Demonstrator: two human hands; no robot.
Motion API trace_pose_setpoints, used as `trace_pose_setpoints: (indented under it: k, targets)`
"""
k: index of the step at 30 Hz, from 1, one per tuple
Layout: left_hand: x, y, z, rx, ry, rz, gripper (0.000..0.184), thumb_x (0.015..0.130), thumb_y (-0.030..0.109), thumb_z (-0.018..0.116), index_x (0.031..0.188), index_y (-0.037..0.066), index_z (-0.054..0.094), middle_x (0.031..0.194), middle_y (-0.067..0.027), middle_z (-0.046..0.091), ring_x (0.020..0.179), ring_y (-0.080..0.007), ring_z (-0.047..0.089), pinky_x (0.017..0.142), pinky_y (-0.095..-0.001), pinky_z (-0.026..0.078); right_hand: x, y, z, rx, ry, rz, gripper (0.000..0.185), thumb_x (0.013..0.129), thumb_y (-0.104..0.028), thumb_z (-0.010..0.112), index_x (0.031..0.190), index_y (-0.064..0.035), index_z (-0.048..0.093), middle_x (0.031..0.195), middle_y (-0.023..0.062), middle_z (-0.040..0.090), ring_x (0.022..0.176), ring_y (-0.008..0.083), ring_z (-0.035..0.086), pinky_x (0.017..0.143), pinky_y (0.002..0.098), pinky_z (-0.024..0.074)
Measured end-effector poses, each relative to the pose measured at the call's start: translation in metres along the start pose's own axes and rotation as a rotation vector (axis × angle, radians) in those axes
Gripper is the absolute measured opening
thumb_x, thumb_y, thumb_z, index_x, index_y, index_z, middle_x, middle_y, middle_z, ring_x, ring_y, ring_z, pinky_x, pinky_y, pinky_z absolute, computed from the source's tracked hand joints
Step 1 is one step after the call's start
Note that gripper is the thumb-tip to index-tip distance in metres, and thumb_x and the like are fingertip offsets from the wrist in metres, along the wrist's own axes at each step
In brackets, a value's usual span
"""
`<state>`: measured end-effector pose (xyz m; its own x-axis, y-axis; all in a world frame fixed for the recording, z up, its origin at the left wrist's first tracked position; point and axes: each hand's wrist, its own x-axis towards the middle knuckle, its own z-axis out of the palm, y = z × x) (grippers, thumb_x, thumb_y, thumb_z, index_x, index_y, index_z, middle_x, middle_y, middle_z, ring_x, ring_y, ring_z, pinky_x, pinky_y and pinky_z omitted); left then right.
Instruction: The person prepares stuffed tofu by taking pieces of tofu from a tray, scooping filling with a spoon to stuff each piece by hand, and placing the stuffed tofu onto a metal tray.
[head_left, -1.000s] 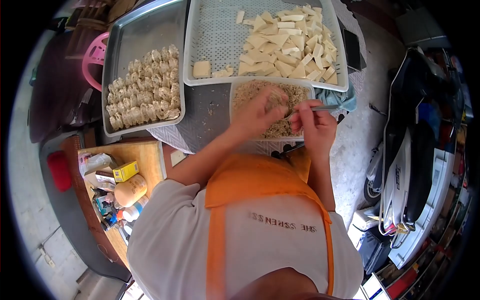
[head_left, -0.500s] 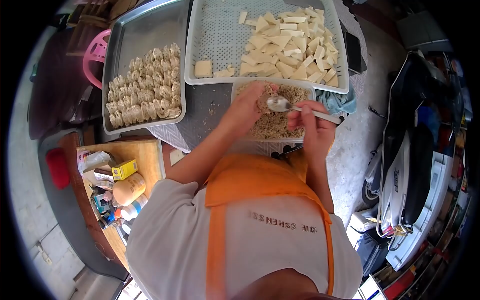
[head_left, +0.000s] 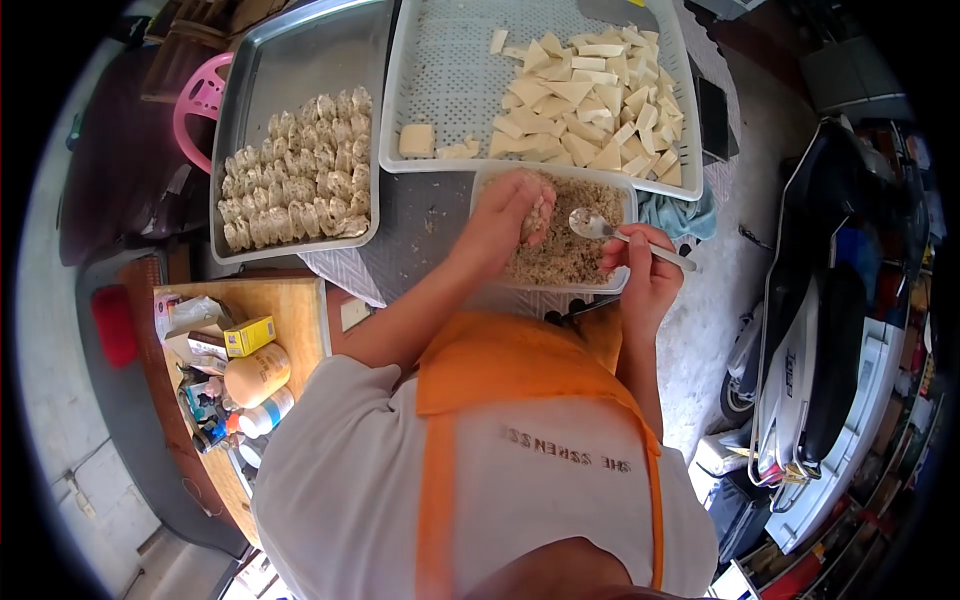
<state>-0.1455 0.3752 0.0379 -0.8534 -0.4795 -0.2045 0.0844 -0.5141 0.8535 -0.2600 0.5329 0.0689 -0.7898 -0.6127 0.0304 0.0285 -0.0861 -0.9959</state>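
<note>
My left hand (head_left: 513, 212) is cupped over the left part of a plastic tub (head_left: 628, 200), its fingers curled around a lump coated with crumbly brown filling. My right hand (head_left: 648, 272) grips the handle of a metal spoon (head_left: 588, 223), whose bowl is over the brown filling (head_left: 560, 262), just right of my left hand. Behind the tub, a perforated white tray (head_left: 450, 80) holds many pale triangular pieces (head_left: 600, 100) and a small block (head_left: 417, 140). To the left, a metal tray (head_left: 290, 60) carries rows of filled pieces (head_left: 300, 175).
A pink plastic handle or chair back (head_left: 203, 100) is beside the metal tray. A blue-green cloth (head_left: 680, 212) lies right of the tub. At lower left, a wooden table (head_left: 300, 310) bears bottles and a yellow box (head_left: 250, 337). A scooter (head_left: 800, 350) stands at right.
The spoon has come away from my left hand, its bowl now in clear view over the filling. My right hand has shifted slightly right and down. The whole view has shifted a little.
</note>
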Motion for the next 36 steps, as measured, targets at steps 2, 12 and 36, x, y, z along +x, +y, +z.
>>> trace_pose_setpoints:
  k: [2,12,36]
  targets:
    - [-0.003,0.002,0.010,-0.016,0.042,-0.037,0.025,0.098,0.024,0.041,0.102,0.006,0.058,0.078,-0.0006,0.055,0.067,-0.0102,0.050,0.056,-0.0253,0.042,0.000,0.002,-0.003,-0.002,0.028,0.021,0.014,0.094,-0.008,0.048,0.096,0.0018,0.058,0.072,0.0082,0.063,0.056,0.0104,0.056,0.054,0.0225,0.0476]
    - [0.001,-0.001,0.014,-0.357,0.224,-0.278,0.038,0.096,0.036,0.043,0.070,0.009,0.046,0.054,-0.0014,0.043,0.044,-0.0133,0.041,0.035,-0.0257,0.027,-0.004,0.012,-0.005,-0.038,0.026,0.041,0.014,0.095,-0.009,0.048,0.096,0.0004,0.058,0.072,0.0070,0.063,0.056,0.0098,0.056,0.053,0.0222,0.0470]
    - [-0.009,0.009,0.026,0.451,-0.108,0.347,0.029,0.092,0.011,0.044,0.118,0.001,0.048,0.119,-0.0099,0.055,0.108,-0.0179,0.052,0.097,-0.0286,0.038,-0.001,-0.005,0.005,0.130,-0.022,0.277,0.017,0.094,-0.013,0.050,0.094,0.0016,0.059,0.072,0.0092,0.063,0.057,0.0123,0.059,0.053,0.0251,0.0514]
